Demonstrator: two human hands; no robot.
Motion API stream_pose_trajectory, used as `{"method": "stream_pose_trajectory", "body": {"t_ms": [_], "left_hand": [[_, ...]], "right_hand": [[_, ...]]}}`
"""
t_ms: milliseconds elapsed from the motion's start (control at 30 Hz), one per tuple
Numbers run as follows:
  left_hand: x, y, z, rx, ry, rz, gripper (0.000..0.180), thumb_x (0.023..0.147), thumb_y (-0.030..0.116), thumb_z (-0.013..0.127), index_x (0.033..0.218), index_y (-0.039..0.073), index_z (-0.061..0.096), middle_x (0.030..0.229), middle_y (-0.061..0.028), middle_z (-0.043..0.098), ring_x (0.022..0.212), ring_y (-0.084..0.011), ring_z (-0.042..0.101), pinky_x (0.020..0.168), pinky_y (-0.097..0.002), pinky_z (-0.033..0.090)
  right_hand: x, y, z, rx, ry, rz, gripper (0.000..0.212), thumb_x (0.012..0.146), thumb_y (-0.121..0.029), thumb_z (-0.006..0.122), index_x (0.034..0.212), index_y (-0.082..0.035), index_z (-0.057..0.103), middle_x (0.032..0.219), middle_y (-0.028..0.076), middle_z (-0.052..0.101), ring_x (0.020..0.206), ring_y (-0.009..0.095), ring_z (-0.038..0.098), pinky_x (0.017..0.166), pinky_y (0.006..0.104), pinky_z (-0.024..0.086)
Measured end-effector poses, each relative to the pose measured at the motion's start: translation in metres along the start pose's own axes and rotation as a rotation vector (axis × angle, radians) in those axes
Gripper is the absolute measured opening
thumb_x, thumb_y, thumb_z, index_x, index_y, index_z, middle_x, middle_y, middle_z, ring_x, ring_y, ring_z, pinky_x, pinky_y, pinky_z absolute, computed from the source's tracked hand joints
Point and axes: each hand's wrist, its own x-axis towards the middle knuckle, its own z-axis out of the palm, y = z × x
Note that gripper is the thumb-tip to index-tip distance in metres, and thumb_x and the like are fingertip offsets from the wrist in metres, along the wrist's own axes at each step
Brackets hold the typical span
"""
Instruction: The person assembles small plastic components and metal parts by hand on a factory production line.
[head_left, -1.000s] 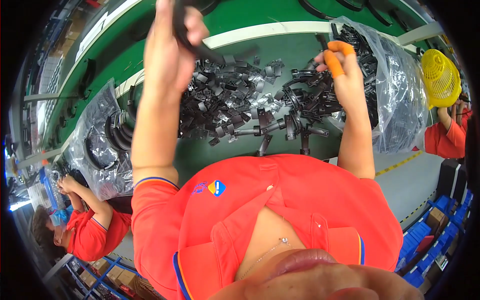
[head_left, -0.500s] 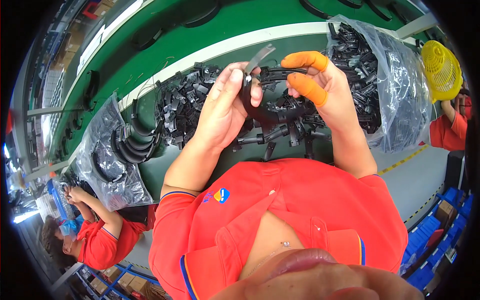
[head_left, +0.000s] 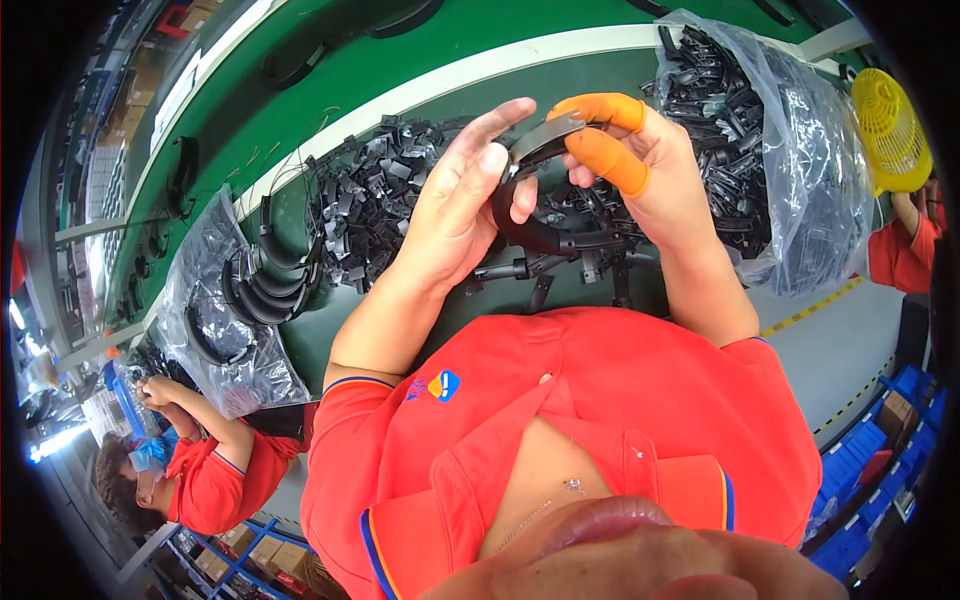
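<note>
My left hand [head_left: 450, 205] is closed around a curved black headphone headband [head_left: 525, 235], thumb on its upper end. From that end sticks out a bent silver metal strip [head_left: 545, 138]. Orange finger cots [head_left: 612, 165] cover the thumb and index finger of my right hand [head_left: 668, 185]. Those two fingers pinch a slim black plastic part [head_left: 548, 153] lying along the underside of the strip, at the strip's free end. The fingertips partly hide where part and strip meet. Below the hands, the headband's other end overlaps loose black parts on the green table.
A heap of small black parts [head_left: 365, 205] lies left of my hands. A clear plastic bag [head_left: 815, 190] spills slim black pieces on the right. Several finished-looking headbands [head_left: 265, 290] rest on another plastic bag [head_left: 265, 365]. Beyond are a yellow basket [head_left: 890, 130] and a co-worker [head_left: 225, 470].
My right hand has brought the slim black part up against the metal strip. The strip has tilted down to the right, and my left index finger has straightened.
</note>
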Motion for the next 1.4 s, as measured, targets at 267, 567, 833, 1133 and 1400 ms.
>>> {"method": "stream_pose_trajectory", "body": {"t_ms": [267,567,833,1133,1400], "left_hand": [[-0.001,-0.004,-0.004,0.048,0.014,-0.03,0.037,0.09,0.03,0.051,0.11,-0.002,0.052,0.081,-0.0052,0.058,0.07,-0.01,0.049,0.069,-0.0227,0.042],[-0.003,-0.009,-0.002,-0.045,0.029,-0.1,0.037,0.09,0.033,0.052,0.108,0.001,0.052,0.075,-0.003,0.056,0.068,-0.0089,0.048,0.064,-0.0214,0.041],[-0.004,-0.01,-0.001,-0.07,0.105,-0.068,0.029,0.089,0.029,0.053,0.103,0.003,0.054,0.072,-0.002,0.056,0.064,-0.0082,0.049,0.062,-0.0204,0.04],[-0.006,-0.012,0.001,-0.047,0.055,-0.107,0.027,0.089,0.028,0.054,0.1,0.003,0.055,0.071,-0.0022,0.055,0.065,-0.0092,0.049,0.062,-0.0213,0.04],[-0.007,-0.012,0.003,-0.052,0.073,-0.07,0.026,0.089,0.028,0.054,0.098,0.003,0.054,0.072,-0.0026,0.055,0.066,-0.0097,0.049,0.064,-0.0221,0.04]], "right_hand": [[-0.015,0.038,-0.009,0.389,-0.004,0.038,0.045,0.089,-0.04,0.046,0.111,0.0,0.049,0.081,0.007,0.059,0.065,0.012,0.053,0.062,0.0236,0.043],[-0.001,0.015,0.012,0.405,0.003,0.102,0.056,0.092,-0.042,0.038,0.122,0.004,0.045,0.11,0.013,0.057,0.089,0.018,0.057,0.085,0.0326,0.043],[-0.013,0.016,0.001,-0.117,0.23,-0.309,0.017,0.086,-0.004,0.053,0.097,0.007,0.061,0.098,0.015,0.064,0.088,0.018,0.06,0.079,0.0265,0.045],[-0.017,0.013,-0.009,-0.437,0.185,-0.484,0.018,0.086,-0.003,0.053,0.099,0.006,0.061,0.097,0.014,0.064,0.088,0.016,0.06,0.077,0.0253,0.046],[-0.024,0.018,-0.01,-0.408,0.236,-0.387,0.018,0.086,-0.004,0.054,0.099,0.005,0.062,0.094,0.012,0.065,0.081,0.013,0.06,0.072,0.0225,0.047]]}}
